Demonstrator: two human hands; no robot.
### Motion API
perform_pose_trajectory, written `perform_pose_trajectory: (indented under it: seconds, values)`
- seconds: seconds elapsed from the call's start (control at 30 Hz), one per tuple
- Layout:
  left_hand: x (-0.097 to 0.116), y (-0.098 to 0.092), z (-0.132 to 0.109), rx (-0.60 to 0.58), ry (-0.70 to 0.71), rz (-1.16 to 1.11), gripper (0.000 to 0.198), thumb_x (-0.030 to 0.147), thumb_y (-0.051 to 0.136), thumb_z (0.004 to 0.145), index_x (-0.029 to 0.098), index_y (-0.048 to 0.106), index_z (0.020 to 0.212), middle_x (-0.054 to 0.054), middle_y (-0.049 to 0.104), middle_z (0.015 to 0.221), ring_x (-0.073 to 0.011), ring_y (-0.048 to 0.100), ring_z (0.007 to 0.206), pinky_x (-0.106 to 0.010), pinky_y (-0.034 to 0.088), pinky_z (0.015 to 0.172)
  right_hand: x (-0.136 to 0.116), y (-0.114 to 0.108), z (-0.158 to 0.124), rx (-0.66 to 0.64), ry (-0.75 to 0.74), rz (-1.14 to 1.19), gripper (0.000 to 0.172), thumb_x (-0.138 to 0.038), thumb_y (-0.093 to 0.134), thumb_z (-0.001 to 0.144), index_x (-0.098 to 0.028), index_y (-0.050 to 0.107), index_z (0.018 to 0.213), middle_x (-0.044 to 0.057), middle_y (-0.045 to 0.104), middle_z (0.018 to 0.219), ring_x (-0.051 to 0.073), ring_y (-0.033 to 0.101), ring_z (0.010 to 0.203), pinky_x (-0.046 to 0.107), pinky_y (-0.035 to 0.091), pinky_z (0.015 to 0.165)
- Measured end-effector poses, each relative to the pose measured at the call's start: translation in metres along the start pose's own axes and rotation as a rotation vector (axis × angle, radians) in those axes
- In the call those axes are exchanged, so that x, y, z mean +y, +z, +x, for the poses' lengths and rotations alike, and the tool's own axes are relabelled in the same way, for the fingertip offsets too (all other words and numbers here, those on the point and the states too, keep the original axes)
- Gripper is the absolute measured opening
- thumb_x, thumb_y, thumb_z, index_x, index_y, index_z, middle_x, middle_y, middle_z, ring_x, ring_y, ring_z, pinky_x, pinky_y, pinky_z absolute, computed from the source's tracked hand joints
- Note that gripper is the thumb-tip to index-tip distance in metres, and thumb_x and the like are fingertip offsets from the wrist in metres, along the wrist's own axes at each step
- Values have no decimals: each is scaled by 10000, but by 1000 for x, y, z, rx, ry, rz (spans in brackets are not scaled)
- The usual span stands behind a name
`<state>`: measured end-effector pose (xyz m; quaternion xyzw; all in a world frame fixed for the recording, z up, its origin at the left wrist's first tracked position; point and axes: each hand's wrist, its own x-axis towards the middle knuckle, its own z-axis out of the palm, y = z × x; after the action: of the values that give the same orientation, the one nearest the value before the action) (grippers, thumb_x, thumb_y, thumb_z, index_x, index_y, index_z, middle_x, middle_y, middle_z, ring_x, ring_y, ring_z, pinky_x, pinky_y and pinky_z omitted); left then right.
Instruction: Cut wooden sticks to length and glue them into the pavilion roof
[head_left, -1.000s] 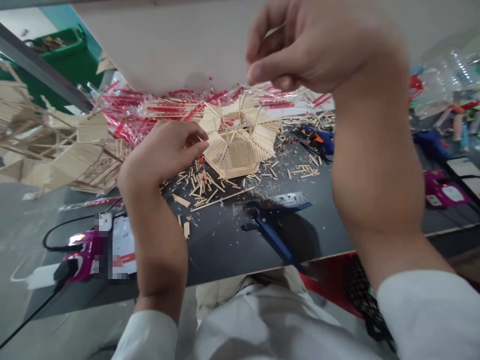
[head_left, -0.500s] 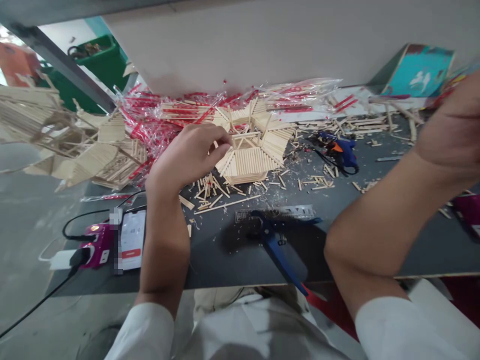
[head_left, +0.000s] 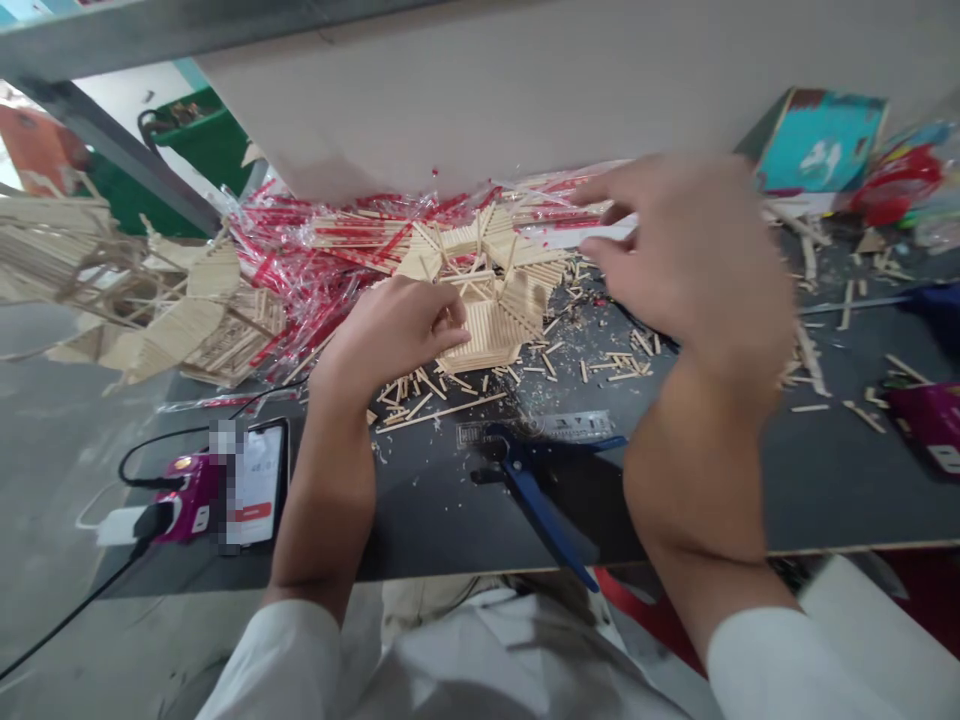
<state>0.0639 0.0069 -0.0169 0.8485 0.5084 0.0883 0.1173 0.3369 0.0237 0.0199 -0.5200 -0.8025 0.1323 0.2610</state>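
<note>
A star-shaped model of glued wooden sticks rests on the dark table, with an open middle and slanted ribbed panels. My left hand is at its left front side, thumb and fingers closed together on a panel; the fingertips' exact grip is partly hidden. Over the table to the right of the model, my right hand is raised and blurred. Its thumb and forefinger are apart, and I see nothing held between them. Blue-handled cutters lie in front of the model, across a clear ruler.
Red-and-clear plastic wrappers with sticks pile up behind. Short stick offcuts litter the table. A larger stick structure stands at left, near a phone and a purple power block. A turquoise box stands at back right.
My right hand has swung in from the far right toward the model. My left hand has moved slightly down, staying at the model's left front. The view has shifted a little.
</note>
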Motion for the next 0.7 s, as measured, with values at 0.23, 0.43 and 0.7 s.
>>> perform_pose_trajectory:
  seconds: [0.23, 0.43, 0.7]
  values:
    - [12, 6, -4, -24, 13, 181, 221, 256, 534, 997, 206, 743, 943, -67, 772, 942, -235, 699, 872, -347, 451, 737, -20, 14, 4, -46, -94, 11, 244, -297, 629, 1009, -264, 823, 1153, 82, 830, 1165, 295, 787, 955, 446, 596, 930]
    - [16, 1, -8, -90, 28, 237, 233, 264, 474, 1038, 193, 669, 934, -66, 711, 874, -213, 639, 765, -341, 345, 647, -21, 10, -4, -111, -73, -31, 208, -295, 667, 996, -246, 835, 1109, 108, 832, 1090, 317, 774, 974, 471, 573, 957]
    - [1, -53, -72, 207, -103, -103, 189, 397, 594, 1064, 209, 580, 1087, 0, 628, 902, -133, 550, 739, -319, 422, 688, -20, 12, -7, -185, -119, -86, 216, -276, 680, 986, -228, 833, 1131, 71, 827, 980, 266, 768, 894, 414, 557, 858]
